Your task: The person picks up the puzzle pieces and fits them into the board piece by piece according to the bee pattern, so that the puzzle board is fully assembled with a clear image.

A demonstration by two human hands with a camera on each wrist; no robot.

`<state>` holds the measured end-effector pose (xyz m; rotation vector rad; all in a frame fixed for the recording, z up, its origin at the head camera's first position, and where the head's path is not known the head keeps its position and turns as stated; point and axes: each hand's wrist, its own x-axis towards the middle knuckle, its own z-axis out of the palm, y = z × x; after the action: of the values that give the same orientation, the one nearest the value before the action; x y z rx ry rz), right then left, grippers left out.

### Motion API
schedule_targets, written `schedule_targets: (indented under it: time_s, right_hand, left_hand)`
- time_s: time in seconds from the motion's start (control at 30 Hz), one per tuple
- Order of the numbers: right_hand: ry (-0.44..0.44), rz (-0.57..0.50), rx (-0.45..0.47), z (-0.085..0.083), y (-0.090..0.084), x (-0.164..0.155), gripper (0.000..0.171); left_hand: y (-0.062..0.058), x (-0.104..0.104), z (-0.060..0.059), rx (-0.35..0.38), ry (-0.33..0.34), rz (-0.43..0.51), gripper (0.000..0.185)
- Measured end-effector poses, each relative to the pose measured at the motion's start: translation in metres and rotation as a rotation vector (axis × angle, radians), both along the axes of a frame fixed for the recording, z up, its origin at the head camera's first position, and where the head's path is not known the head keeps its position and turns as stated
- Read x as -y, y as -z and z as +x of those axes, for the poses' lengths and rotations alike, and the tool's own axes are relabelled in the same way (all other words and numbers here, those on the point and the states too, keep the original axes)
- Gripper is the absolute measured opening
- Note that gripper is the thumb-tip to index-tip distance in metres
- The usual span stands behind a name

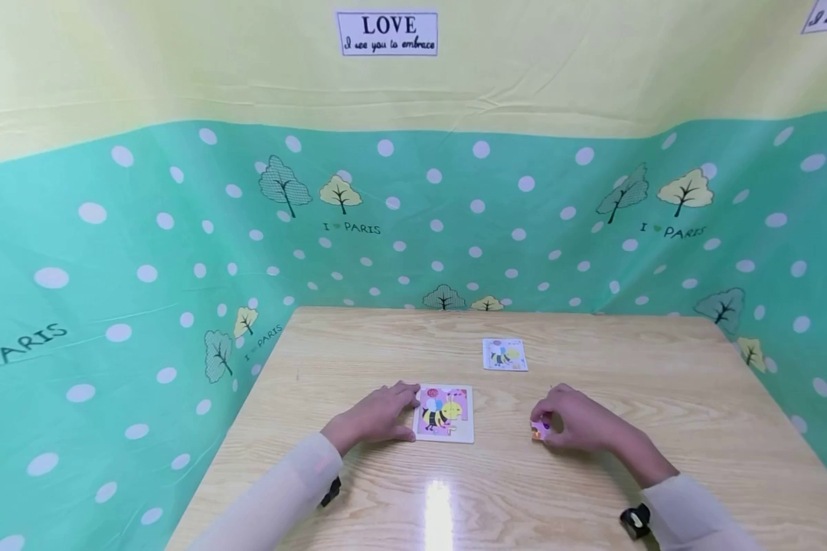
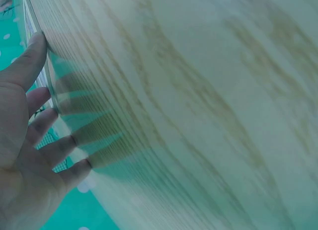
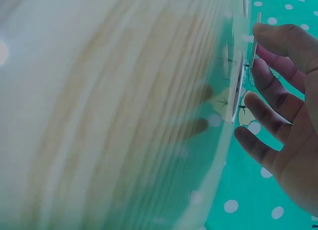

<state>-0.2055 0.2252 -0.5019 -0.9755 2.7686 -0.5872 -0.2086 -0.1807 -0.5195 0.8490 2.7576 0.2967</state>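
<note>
Right now we pinch a small puzzle piece (image 1: pixel 540 430) in the curled fingertips of our right hand (image 1: pixel 579 425), low over the wooden table (image 1: pixel 661 398). Our left hand (image 1: pixel 379 413) lies flat with straight fingers, touching the left edge of the puzzle board (image 1: pixel 445 414), well to the left of the piece. Past the board, a small picture card (image 1: pixel 505 354) lies apart. Our pinch looks light, so we judge the piece could slip or turn; and if the left hand eases, the board may slide when we press in
</note>
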Motion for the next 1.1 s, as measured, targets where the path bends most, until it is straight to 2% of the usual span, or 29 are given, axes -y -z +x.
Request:
schedule_targets:
  time_s: [0.4, 1.1]
  right_hand:
    - [0.018, 0.003, -0.022, -0.007, 0.004, 0.026, 0.024]
    - [-0.091, 0.004, -0.037, -0.022, 0.007, 0.081, 0.030]
  left_hand:
    - [0.003, 0.001, 0.001, 0.004, -0.007, -0.006, 0.064]
    - [-0.001, -0.001, 0.000, -0.002, 0.000, -0.014, 0.065]
